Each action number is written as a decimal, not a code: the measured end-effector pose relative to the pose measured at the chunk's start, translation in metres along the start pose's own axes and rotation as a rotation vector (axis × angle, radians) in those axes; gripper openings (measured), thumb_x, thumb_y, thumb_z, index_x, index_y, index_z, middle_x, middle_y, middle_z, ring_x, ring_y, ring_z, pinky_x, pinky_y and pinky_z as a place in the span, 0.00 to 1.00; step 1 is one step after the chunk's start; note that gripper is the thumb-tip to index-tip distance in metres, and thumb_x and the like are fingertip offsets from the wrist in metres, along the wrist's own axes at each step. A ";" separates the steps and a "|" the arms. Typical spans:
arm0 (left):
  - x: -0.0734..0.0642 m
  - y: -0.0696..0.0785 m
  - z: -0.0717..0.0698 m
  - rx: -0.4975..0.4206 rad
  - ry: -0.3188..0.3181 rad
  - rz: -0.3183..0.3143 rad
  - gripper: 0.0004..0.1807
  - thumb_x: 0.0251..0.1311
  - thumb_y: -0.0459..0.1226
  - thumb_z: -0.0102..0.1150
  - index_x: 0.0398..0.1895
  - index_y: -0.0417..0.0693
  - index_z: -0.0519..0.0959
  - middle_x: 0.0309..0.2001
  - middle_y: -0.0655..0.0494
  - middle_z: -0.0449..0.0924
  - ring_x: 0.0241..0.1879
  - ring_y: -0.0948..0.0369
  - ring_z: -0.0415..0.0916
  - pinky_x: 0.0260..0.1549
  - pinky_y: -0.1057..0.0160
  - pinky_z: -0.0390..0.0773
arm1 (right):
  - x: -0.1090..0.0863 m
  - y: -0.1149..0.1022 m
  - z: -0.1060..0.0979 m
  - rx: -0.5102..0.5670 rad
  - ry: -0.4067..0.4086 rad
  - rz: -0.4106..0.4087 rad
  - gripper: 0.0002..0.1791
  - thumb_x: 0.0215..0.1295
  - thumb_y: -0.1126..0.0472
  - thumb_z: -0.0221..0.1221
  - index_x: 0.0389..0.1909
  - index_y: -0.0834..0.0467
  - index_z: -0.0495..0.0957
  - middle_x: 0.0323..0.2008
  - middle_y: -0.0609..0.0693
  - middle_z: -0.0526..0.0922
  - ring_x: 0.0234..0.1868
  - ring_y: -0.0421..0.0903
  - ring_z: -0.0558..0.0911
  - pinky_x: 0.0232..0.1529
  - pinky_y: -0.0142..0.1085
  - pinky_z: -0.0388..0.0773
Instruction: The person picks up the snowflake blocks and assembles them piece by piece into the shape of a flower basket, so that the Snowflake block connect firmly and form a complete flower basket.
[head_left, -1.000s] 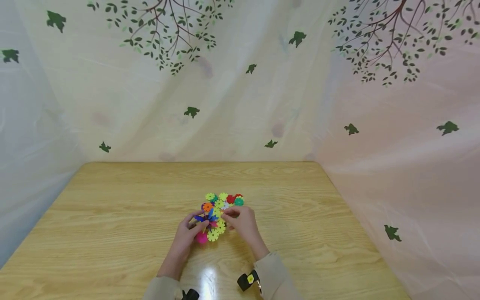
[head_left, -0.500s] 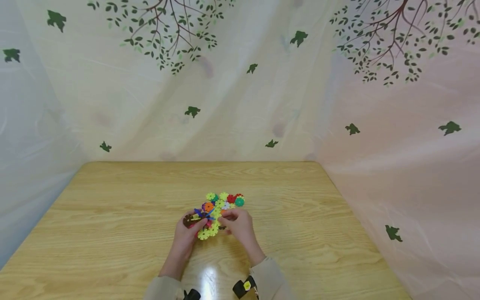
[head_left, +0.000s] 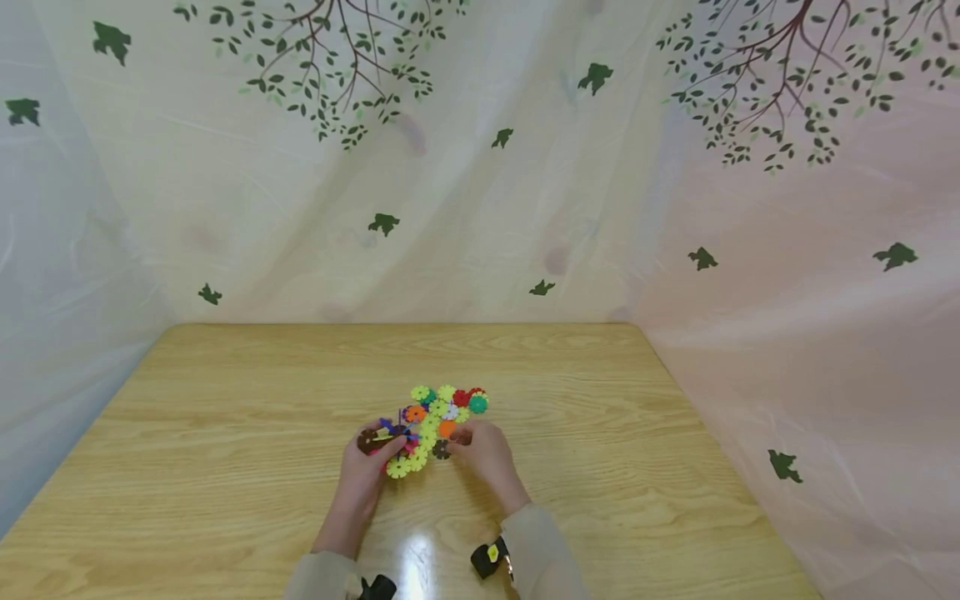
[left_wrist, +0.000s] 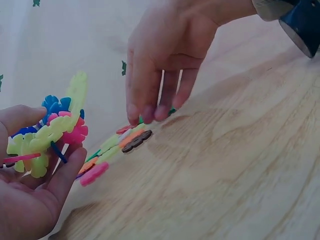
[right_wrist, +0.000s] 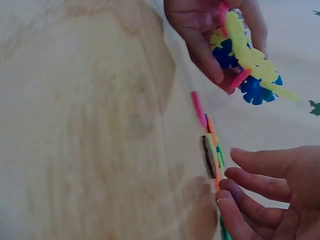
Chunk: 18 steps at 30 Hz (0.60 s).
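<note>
My left hand [head_left: 363,471] grips a cluster of interlocking snowflake discs [left_wrist: 52,131] in yellow, blue and pink, held above the table. Brown discs of the cluster show beside the left thumb in the head view. A chain of yellow discs [right_wrist: 245,50] runs along the cluster in the right wrist view. My right hand [head_left: 487,457] hovers beside loose discs on the table, its fingers relaxed and a little apart, with nothing visible between them. Nearest to its fingertips are a dark brown disc [right_wrist: 208,157] and an orange disc [head_left: 447,428].
More loose discs lie on the wooden table [head_left: 600,467] beyond the hands: a red disc [head_left: 461,397], a green disc [head_left: 478,403], a white disc [head_left: 451,412] and several yellow ones. A pink disc [left_wrist: 94,173] lies near the left hand. A printed curtain [head_left: 450,250] stands behind.
The left hand has shifted slightly left and turned the cluster, bringing its brown discs into view. The right hand has drawn back a little, uncovering the orange and dark brown discs.
</note>
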<state>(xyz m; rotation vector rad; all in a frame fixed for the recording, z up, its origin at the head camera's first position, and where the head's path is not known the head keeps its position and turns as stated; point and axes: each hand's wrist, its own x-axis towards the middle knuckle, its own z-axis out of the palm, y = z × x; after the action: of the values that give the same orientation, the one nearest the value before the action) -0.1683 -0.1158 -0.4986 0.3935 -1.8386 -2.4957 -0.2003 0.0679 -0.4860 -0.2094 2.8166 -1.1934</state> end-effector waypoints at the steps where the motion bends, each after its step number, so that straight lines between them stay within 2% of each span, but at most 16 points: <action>1: 0.001 0.000 -0.001 -0.008 0.007 -0.007 0.31 0.57 0.25 0.61 0.64 0.29 0.61 0.61 0.34 0.67 0.42 0.69 0.78 0.47 0.73 0.81 | 0.001 0.001 0.002 -0.049 -0.012 -0.009 0.08 0.57 0.59 0.67 0.36 0.57 0.84 0.33 0.50 0.85 0.33 0.42 0.80 0.32 0.35 0.78; 4: 0.002 0.001 -0.003 -0.027 0.021 -0.024 0.33 0.56 0.25 0.61 0.64 0.29 0.61 0.59 0.35 0.70 0.40 0.69 0.79 0.46 0.72 0.82 | 0.005 -0.001 0.006 -0.144 -0.034 -0.020 0.12 0.52 0.57 0.71 0.37 0.57 0.84 0.32 0.49 0.84 0.34 0.43 0.79 0.33 0.35 0.77; 10: 0.003 0.001 -0.006 -0.051 0.015 -0.050 0.33 0.56 0.24 0.61 0.65 0.31 0.60 0.56 0.41 0.72 0.40 0.69 0.79 0.46 0.71 0.82 | 0.008 -0.008 0.009 -0.230 -0.032 -0.027 0.14 0.47 0.59 0.74 0.35 0.58 0.82 0.29 0.48 0.80 0.31 0.43 0.76 0.30 0.34 0.74; 14: 0.003 0.001 -0.007 -0.052 0.000 -0.058 0.33 0.56 0.24 0.60 0.65 0.32 0.60 0.53 0.45 0.74 0.40 0.69 0.80 0.45 0.71 0.83 | 0.007 -0.008 0.006 -0.182 -0.008 -0.007 0.12 0.47 0.62 0.73 0.30 0.56 0.79 0.27 0.47 0.80 0.30 0.42 0.76 0.28 0.33 0.72; 18: 0.002 0.002 -0.008 -0.025 -0.030 -0.058 0.33 0.57 0.24 0.59 0.66 0.31 0.60 0.55 0.43 0.72 0.42 0.68 0.78 0.46 0.72 0.81 | 0.007 -0.002 0.001 -0.049 0.004 0.013 0.08 0.53 0.64 0.70 0.30 0.57 0.79 0.27 0.49 0.82 0.28 0.42 0.77 0.27 0.31 0.73</action>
<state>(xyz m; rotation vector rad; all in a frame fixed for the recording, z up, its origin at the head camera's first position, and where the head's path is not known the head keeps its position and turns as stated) -0.1689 -0.1238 -0.4991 0.4175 -1.8303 -2.5736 -0.2075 0.0653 -0.4854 -0.1916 2.8488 -1.1240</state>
